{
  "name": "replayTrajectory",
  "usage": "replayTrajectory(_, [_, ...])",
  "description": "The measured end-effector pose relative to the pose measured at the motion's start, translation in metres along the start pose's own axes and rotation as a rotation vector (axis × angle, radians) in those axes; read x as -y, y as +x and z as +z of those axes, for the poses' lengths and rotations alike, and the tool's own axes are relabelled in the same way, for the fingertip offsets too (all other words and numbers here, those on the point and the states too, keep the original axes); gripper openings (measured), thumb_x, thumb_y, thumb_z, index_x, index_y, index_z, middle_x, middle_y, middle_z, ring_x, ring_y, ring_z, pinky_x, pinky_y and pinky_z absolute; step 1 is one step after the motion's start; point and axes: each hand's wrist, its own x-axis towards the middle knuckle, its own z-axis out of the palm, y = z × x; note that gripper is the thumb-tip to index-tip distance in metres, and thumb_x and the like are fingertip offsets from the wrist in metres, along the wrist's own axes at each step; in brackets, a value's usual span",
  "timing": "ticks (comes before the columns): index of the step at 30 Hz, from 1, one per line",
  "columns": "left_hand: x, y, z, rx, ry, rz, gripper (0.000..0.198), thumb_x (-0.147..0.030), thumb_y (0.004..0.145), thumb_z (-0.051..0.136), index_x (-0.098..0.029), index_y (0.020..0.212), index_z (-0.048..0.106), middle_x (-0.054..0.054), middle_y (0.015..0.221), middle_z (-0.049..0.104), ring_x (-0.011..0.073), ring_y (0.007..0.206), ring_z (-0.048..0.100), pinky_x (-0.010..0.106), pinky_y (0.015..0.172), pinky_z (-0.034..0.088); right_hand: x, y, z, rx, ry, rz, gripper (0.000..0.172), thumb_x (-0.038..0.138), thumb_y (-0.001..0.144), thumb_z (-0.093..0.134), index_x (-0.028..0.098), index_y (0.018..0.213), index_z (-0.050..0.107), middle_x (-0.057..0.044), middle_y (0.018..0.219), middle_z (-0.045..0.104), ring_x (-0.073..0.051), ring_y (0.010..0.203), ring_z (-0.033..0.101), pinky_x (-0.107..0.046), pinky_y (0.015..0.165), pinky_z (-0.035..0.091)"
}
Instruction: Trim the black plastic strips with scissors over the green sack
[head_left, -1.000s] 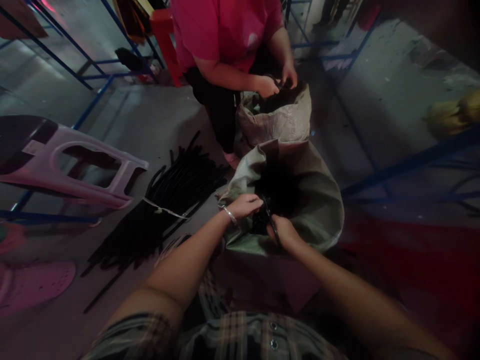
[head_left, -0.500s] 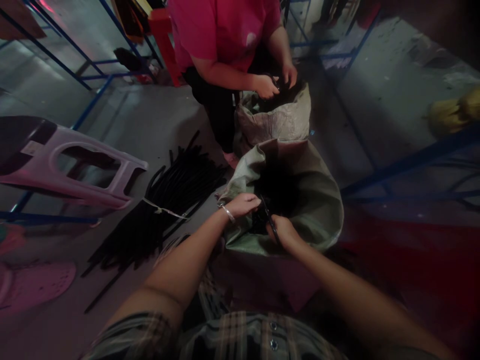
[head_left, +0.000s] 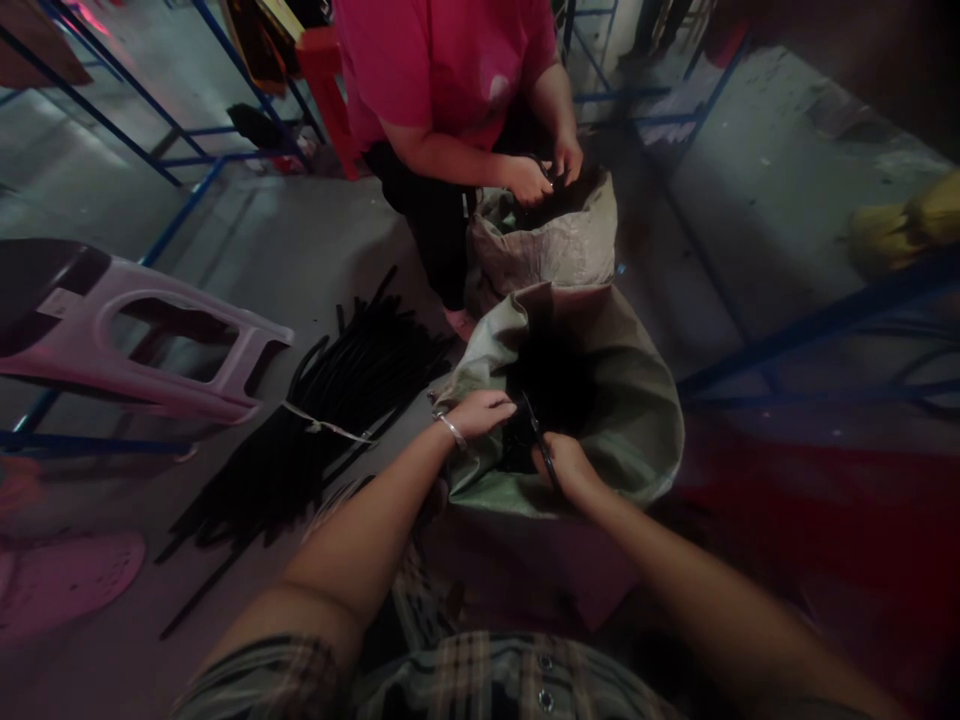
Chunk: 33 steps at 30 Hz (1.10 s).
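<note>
Over the mouth of a large woven sack [head_left: 634, 385], my right hand [head_left: 568, 468] is closed around a pair of dark scissors [head_left: 541, 445], blades pointing up and away from me. My left hand [head_left: 484, 412], with a bracelet at the wrist, pinches something dark beside the blades; against the black contents of the sack I cannot make out what it is. Black material [head_left: 559, 370] fills the sack's shadowed inside. To the left of the sack, a bundle of long black strips or tubes [head_left: 307, 450] lies on the floor, tied with a pale band.
Across from me a person in a pink shirt [head_left: 457, 80] works with both hands over a second sack [head_left: 551, 250]. A pale plastic stool [head_left: 180, 320] stands at the left, with a pink perforated plastic thing [head_left: 75, 580] below it. Blue metal frames [head_left: 817, 325] edge the right side.
My hands stay at the sack's mouth with the scissors, and the left fingers have shifted slightly. The other person's hands have come a little closer together. The view has moved slightly.
</note>
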Motion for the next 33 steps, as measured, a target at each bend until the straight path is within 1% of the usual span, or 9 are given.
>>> replayTrajectory(3, [-0.0007, -0.0001, -0.0004, -0.021, -0.023, -0.016, 0.029, -0.039, 0.079, 0.048, -0.013, 0.072, 0.060, -0.002, 0.059, 0.051, 0.0097, 0.057, 0.043, 0.021, 0.055, 0.035, -0.0016, 0.0012, -0.0001, -0.010, 0.023, -0.001, 0.015, 0.021, 0.077, 0.048, 0.019, 0.063, 0.044, 0.001, 0.057, 0.052, -0.009, 0.051, 0.045, -0.020, 0.049, 0.029])
replayTrajectory(7, [0.0009, 0.0001, 0.0001, -0.039, -0.010, -0.019, 0.030, -0.040, 0.079, 0.048, -0.013, 0.074, 0.060, -0.002, 0.060, 0.051, 0.0103, 0.059, 0.044, 0.022, 0.057, 0.036, -0.0020, 0.0006, 0.0020, -0.027, -0.031, -0.013, 0.015, 0.024, 0.078, 0.049, 0.019, 0.065, 0.044, 0.000, 0.059, 0.053, -0.010, 0.052, 0.045, -0.021, 0.050, 0.029])
replayTrajectory(13, [0.0049, 0.0014, 0.0014, -0.083, 0.025, -0.032, 0.033, -0.042, 0.079, 0.046, -0.014, 0.075, 0.062, -0.002, 0.060, 0.052, 0.0107, 0.058, 0.045, 0.022, 0.056, 0.036, 0.0017, -0.0027, 0.0037, -0.024, -0.058, -0.046, 0.018, 0.024, 0.080, 0.048, 0.020, 0.064, 0.042, 0.000, 0.058, 0.054, -0.011, 0.052, 0.046, -0.022, 0.051, 0.029])
replayTrajectory(20, [0.0052, 0.0021, 0.0027, -0.099, 0.025, -0.034, 0.031, -0.040, 0.080, 0.047, -0.013, 0.076, 0.063, -0.002, 0.061, 0.053, 0.0101, 0.057, 0.045, 0.021, 0.054, 0.035, 0.0038, -0.0039, 0.0012, -0.003, -0.099, -0.047, 0.015, 0.024, 0.079, 0.048, 0.019, 0.066, 0.045, -0.002, 0.062, 0.057, -0.012, 0.056, 0.048, -0.023, 0.053, 0.030])
replayTrajectory(27, [0.0069, 0.0021, 0.0035, -0.109, -0.003, -0.037, 0.030, -0.039, 0.080, 0.048, -0.013, 0.077, 0.063, -0.002, 0.060, 0.054, 0.0098, 0.057, 0.047, 0.021, 0.054, 0.036, -0.0011, -0.0021, 0.0037, 0.003, -0.117, -0.060, 0.013, 0.026, 0.080, 0.048, 0.019, 0.068, 0.046, -0.003, 0.067, 0.059, -0.013, 0.058, 0.049, -0.023, 0.054, 0.032])
replayTrajectory(33, [0.0072, 0.0030, 0.0025, -0.142, 0.039, -0.003, 0.030, -0.038, 0.080, 0.049, -0.013, 0.078, 0.065, -0.001, 0.061, 0.055, 0.0105, 0.059, 0.048, 0.021, 0.056, 0.038, -0.0045, 0.0013, 0.0060, 0.003, -0.118, -0.050, 0.009, 0.026, 0.080, 0.048, 0.018, 0.075, 0.050, -0.004, 0.070, 0.061, -0.013, 0.059, 0.051, -0.022, 0.056, 0.034])
